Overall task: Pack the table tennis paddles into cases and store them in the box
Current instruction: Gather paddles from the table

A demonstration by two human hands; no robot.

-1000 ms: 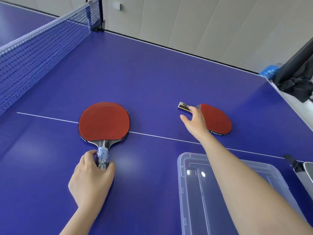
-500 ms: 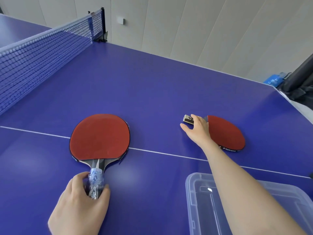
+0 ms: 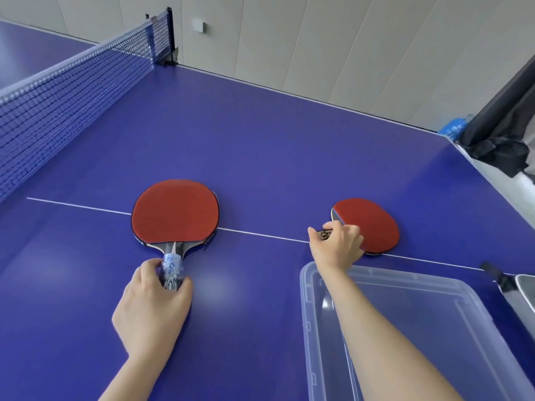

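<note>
Two red-faced paddles lie flat on the blue table tennis table. The larger left paddle points its blue-wrapped handle toward me, and my left hand grips that handle. The smaller right paddle lies past the box, its short handle pointing left; my right hand curls round this handle. A clear plastic box stands open at the lower right, under my right forearm. A grey case with a black strap shows at the right edge.
The net runs along the left side. A white centre line crosses under both paddles. A dark fabric bundle and a blue packet sit beyond the table's far right corner. A pale wall stands behind.
My right hand has closed round the small paddle's handle and turned the paddle, so the handle now points toward me. My left hand keeps its hold on the large paddle's handle.
</note>
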